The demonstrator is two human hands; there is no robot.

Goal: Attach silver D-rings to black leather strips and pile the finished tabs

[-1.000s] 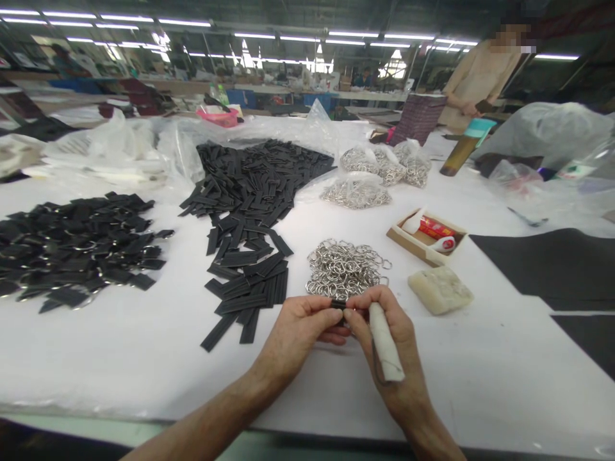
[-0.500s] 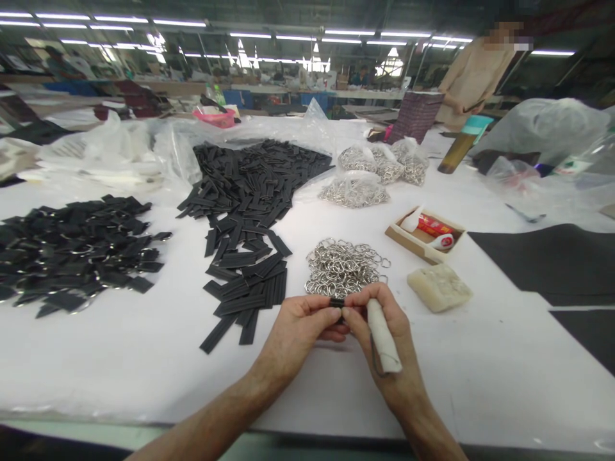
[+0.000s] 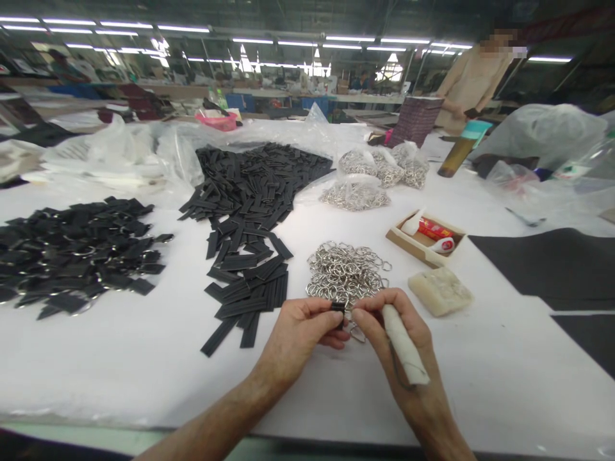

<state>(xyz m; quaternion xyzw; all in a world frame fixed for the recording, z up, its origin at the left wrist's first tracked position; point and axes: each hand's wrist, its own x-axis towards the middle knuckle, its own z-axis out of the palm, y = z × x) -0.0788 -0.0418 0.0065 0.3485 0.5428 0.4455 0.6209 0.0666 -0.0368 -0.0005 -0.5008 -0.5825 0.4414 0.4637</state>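
Note:
My left hand (image 3: 307, 326) pinches a small folded black strap piece (image 3: 338, 308) between thumb and fingers. Close beside it, my right hand (image 3: 401, 339) is closed around a white wrapped handle (image 3: 406, 346), which lies across the palm; its working end is hidden. The right thumb and index finger come together near the strap, and what is at their tips is too small to make out. A metal ring (image 3: 357, 334) shows just below the fingertips. Beyond both hands lies a pile of loose metal rings (image 3: 343, 269). Flat black strap pieces (image 3: 247, 282) are spread to the left.
At far left is a heap of black straps with rings (image 3: 77, 250). Right of the rings are a small box (image 3: 408, 248) with a red tube and a pale block (image 3: 439, 291). Bagged rings (image 3: 355, 192) and a bottle (image 3: 461, 150) stand behind. A person (image 3: 473, 83) is at back right.
My right hand has moved right, away from the left, with the handle still in it. A metal ring now shows below the fingertips. My left hand keeps hold of the strap.

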